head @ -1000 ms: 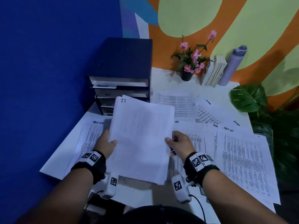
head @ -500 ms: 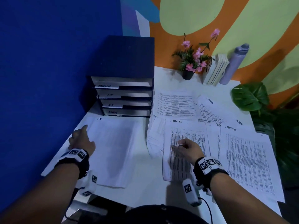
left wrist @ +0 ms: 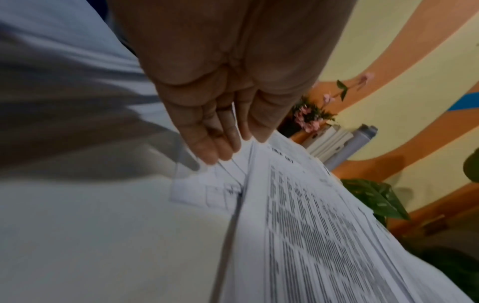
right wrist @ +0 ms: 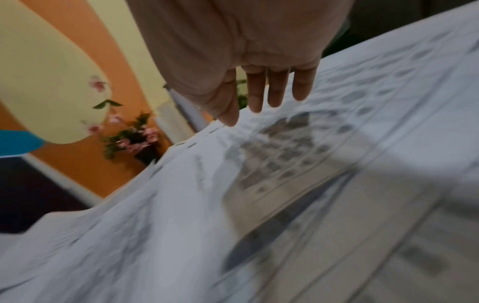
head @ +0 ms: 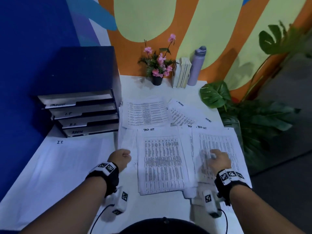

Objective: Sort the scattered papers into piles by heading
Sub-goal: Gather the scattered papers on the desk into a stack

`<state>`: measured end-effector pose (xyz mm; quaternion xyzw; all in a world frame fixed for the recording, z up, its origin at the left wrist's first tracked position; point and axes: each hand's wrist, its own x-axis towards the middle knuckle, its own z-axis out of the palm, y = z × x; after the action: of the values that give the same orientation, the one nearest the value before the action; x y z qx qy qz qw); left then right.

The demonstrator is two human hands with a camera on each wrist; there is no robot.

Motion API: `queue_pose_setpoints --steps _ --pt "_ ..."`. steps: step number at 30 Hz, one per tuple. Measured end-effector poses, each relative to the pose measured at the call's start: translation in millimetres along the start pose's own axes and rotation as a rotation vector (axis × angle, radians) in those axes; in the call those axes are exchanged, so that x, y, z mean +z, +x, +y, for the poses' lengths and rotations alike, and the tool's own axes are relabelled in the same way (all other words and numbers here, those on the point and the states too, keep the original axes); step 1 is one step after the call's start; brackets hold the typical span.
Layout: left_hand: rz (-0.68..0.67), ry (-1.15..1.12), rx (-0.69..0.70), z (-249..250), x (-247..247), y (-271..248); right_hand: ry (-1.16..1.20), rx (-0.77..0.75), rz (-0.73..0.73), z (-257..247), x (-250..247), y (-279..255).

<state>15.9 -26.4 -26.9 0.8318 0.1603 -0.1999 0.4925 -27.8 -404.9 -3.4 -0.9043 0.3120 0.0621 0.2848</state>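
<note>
OK so the step rn looks like pulling the TASK LIST sheets together. The right hand (head: 219, 160) is down on the rightmost TASK LIST sheet (head: 217, 146), fingers straight-ish and spread, gripping nothing as far as the blurry wrist view shows. The left hand (head: 120, 158) sits by the left edge of the middle TASK LIST stack (head: 162, 159); fingers look loosely curled from above, the wrist cam shows them near the paper edges, but I can't tell if it's pinching anything. Tip imo: slide the right sheet over flat w/ the palm, square it on the middle stack, and check the heading on the half-buried sheet between them first. The IT pile (head: 67, 166) already lies at the left of the worktop (head: 160, 208); two ADMIN sheets (head: 182, 115) are further back. The drawer unit (head: 79, 114) has four labelled trays (IT, ADMIN, others too blurry to read); what's inside them isn't visible.
</note>
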Motion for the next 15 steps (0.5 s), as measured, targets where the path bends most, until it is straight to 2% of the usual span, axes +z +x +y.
queue_pose_setpoints --steps 4,8,12,15 --pt "-0.079 0.231 0.005 7 40 0 -0.132 0.180 0.064 41 -30 17" --pt "-0.031 0.231 -0.011 8 65 1 -0.129 0.282 0.085 65 -41 29" --pt "0.033 0.391 -0.104 12 85 -1 -0.112 0.283 -0.042 69 -41 36" --pt "0.083 0.400 -0.135 15 93 -1 -0.078 0.193 -0.020 56 -31 37"
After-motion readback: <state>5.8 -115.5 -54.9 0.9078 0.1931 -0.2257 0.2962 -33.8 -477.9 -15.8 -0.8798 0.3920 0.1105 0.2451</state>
